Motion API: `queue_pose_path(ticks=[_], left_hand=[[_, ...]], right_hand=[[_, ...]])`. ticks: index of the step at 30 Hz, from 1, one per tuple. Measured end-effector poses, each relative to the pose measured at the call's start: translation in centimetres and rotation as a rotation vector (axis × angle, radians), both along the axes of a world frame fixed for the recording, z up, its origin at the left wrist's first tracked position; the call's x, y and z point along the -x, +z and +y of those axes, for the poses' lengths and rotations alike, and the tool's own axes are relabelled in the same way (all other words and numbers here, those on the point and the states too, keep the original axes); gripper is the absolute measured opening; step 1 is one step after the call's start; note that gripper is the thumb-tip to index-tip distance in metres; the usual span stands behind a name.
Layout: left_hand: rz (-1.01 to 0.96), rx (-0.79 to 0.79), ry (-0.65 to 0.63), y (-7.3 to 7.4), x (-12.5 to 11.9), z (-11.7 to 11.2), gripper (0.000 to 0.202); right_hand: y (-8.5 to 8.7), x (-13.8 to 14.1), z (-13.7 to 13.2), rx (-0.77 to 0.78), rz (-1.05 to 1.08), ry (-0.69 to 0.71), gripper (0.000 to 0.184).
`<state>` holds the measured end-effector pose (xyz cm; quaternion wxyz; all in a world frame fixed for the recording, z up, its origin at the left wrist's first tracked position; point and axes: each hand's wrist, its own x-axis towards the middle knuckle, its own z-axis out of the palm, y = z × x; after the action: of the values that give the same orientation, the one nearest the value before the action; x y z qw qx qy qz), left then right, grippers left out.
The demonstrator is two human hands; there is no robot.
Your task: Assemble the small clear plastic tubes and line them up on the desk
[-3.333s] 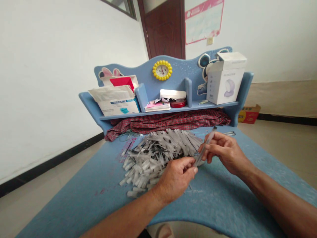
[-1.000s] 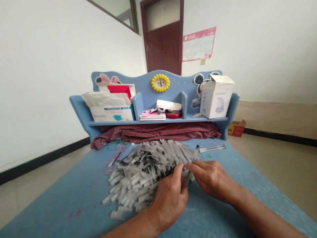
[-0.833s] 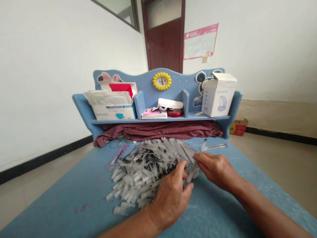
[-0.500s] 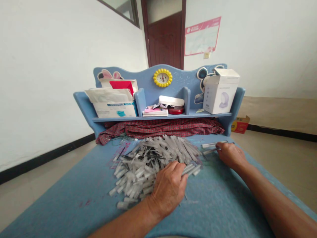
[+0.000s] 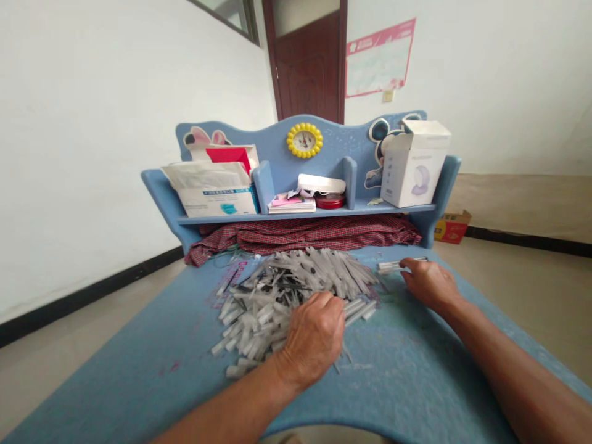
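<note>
A heap of short clear plastic tubes with some black pieces (image 5: 296, 287) lies in the middle of the blue desk (image 5: 407, 376). My left hand (image 5: 312, 336) rests knuckles-up on the near edge of the heap. Its fingers are curled down into the tubes, and what they grip is hidden. My right hand (image 5: 428, 283) is stretched to the right of the heap. Its fingertips are closed on the near end of a clear pen (image 5: 398, 265), which lies flat on the desk among two or three like it.
A red checked cloth (image 5: 305, 234) is bunched under the desk's blue shelf (image 5: 305, 213). The shelf holds paper packets (image 5: 213, 188), a red tin (image 5: 330, 201) and a white box (image 5: 414, 166). A yellow clock (image 5: 304, 139) is on the backboard. A door stands behind.
My right hand has carried the clear pen from in front of me to the right and laid it on the desk by the others. My left hand has dropped into the heap.
</note>
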<state>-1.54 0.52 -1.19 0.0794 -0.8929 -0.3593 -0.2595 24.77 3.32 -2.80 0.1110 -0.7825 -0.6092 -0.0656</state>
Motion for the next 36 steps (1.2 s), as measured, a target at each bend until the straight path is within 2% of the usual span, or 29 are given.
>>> queue_pose_path(ticks=[3, 7, 11, 16, 22, 28, 36], left_hand=[[-0.046, -0.013, -0.003, 0.4, 0.2, 0.4, 0.018], [-0.097, 0.002, 0.000, 0.8, 0.4, 0.9, 0.018], [-0.089, 0.013, 0.012, 0.9, 0.6, 1.2, 0.018], [-0.066, 0.032, 0.011, 0.9, 0.5, 1.1, 0.019], [-0.027, 0.063, -0.004, 0.6, 0.4, 1.0, 0.018], [0.027, 0.077, -0.003, 0.5, 0.2, 0.7, 0.018], [0.199, 0.107, 0.005, 0.9, -0.1, -0.1, 0.008]], right_hand=[[0.4, 1.2, -0.4, -0.068, 0.143, 0.206, 0.026], [1.1, 3.4, -1.7, -0.011, 0.348, 0.584, 0.022], [1.5, 5.2, -3.1, 0.057, 0.392, 0.744, 0.018], [1.3, 6.1, -4.0, 0.006, 0.173, 0.848, 0.014], [0.6, 7.0, -4.4, -0.092, -0.089, 0.898, 0.014], [0.3, 7.7, -4.5, -0.102, -0.184, 0.910, 0.014], [0.4, 7.4, -4.4, -0.153, -0.216, 0.930, 0.014]])
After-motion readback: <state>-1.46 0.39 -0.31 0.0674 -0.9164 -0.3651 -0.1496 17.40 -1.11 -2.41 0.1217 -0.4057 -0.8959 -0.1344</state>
